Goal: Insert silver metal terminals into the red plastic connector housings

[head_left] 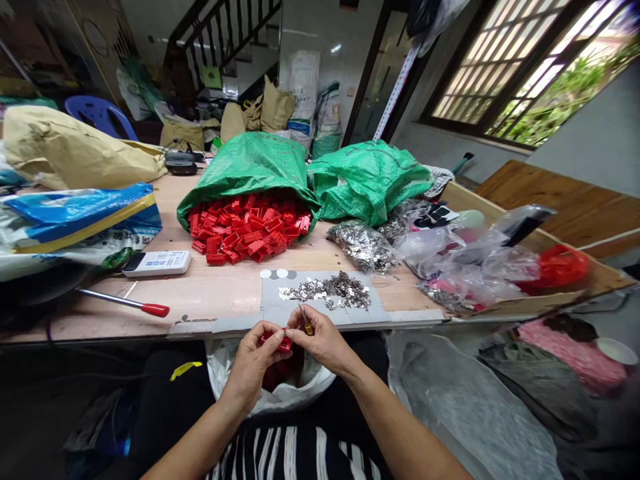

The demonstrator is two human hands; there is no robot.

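My left hand [261,353] is closed around a small red plastic housing [284,343], held over an open white sack [227,383] in my lap. Touching the same housing from the right, my right hand [320,340] also grips a small tool with a yellow handle [309,329] and a thin metal tip. What kind of tool it is stays unclear. Just beyond my hands, a pile of small metal pieces [345,291] lies on a grey mat [273,310] at the table edge. Red parts show dimly inside the sack.
A green woven bag [255,157] spills red housings [245,230] onto the table [220,293]. A bag of metal pieces [363,245] and a cardboard box [525,307] of plastic bags stand right. Leftward are a white device [157,263] and a red-tipped lever [155,309].
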